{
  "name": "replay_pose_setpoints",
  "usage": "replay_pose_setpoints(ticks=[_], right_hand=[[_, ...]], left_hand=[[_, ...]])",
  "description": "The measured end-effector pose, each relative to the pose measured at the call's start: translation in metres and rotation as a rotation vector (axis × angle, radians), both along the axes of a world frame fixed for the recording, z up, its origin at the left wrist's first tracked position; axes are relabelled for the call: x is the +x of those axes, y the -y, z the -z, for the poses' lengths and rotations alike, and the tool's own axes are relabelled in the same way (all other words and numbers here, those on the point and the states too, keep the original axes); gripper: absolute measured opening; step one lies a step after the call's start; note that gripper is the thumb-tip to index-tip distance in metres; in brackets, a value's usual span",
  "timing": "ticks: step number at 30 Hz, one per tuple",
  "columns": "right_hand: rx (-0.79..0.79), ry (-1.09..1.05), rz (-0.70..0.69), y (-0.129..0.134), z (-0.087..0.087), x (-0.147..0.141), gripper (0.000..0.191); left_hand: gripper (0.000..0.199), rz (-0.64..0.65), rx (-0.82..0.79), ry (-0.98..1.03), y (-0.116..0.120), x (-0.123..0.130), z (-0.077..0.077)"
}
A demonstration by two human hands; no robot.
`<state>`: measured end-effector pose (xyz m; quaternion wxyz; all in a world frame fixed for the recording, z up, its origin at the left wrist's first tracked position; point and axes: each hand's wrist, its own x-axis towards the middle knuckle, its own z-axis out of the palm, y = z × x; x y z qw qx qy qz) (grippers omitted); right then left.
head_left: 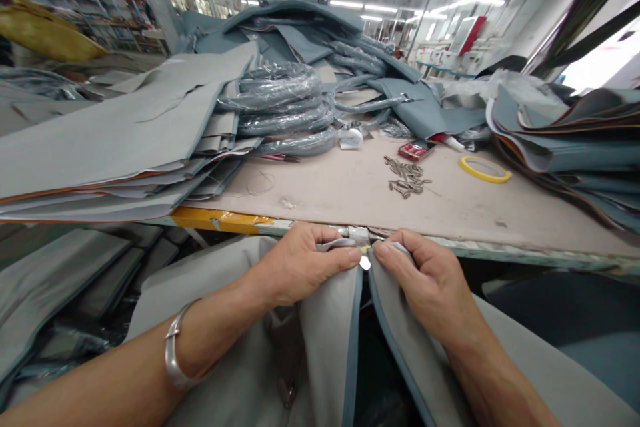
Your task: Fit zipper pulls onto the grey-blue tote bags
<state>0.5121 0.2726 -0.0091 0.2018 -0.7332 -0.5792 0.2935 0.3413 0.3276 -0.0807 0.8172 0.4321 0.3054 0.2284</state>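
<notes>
Grey fabric [325,327] pinched in both hands [305,263], cluttered worktable [340,193], strip-lit workshop.

On my bench [320,193]: yellow tape roll [485,169], right of a red box [416,149]. Plastic-wrapped tubing [287,107] lies beside stacked grey panels [115,127].

My left arm [120,367] enters my view from about 8 o'clock and slants up toward 2, its wrist [257,287] nearly in line with the forearm, while my right arm [500,373] rises from 5 o'clock toward 11. I have both hands just below the centre of the view, the left hand [307,263] pinching with its thumb pointing to 3 o'clock, the right hand [430,273] pinching with its thumb aimed near 10. Their fingertips face each other, close together but apart.
</notes>
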Motion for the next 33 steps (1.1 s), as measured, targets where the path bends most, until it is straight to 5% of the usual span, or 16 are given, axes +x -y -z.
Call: replay_pose_setpoints(ticks=[21, 27, 33], right_hand=[[-0.113, -0.046, -0.167, 0.001, -0.002, 0.022, 0.029], [-0.170, -0.006, -0.255, 0.004, -0.008, 0.024, 0.030], [-0.034, 0.159, -0.205, -0.001, -0.014, 0.008, 0.031]], left_hand=[[0.027, 0.016, 0.112, 0.082, 0.006, -0.004, 0.007], [0.029, -0.019, 0.198, 0.051, 0.009, -0.004, 0.012], [0.025, -0.126, 0.425, -0.089, 0.005, -0.004, 0.003]])
